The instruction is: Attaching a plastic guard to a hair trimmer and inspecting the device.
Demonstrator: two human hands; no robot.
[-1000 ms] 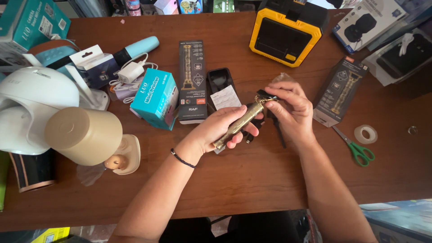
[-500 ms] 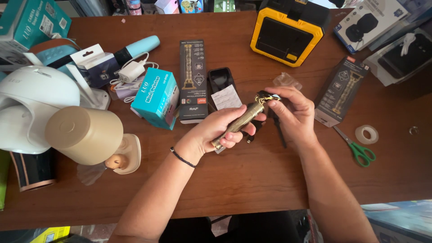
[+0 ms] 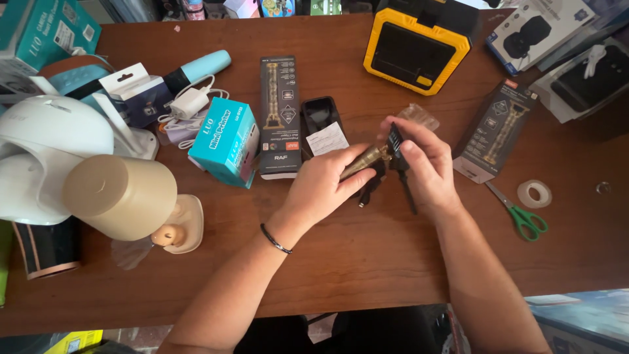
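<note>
Left hand [image 3: 321, 187] gripped brass-coloured trimmer [image 3: 364, 160] by body, held above desk [image 3: 367, 262] near centre. Right hand [image 3: 426, 167] pinched black comb attachment [image 3: 395, 141] at trimmer's head end (fit unclear). Black cable [image 3: 370, 190] dangled below. Green-handled scissors [image 3: 517, 213] and tape roll [image 3: 534, 193] lay right; open black case [image 3: 319, 121] just behind hands.

view: one head camera only, nothing to overlap | you look steeply down from above your own forearms | facing: far edge of the worktop [image 3: 341, 39] at frame top | range: close, your hands sit just right of frame centre
</note>
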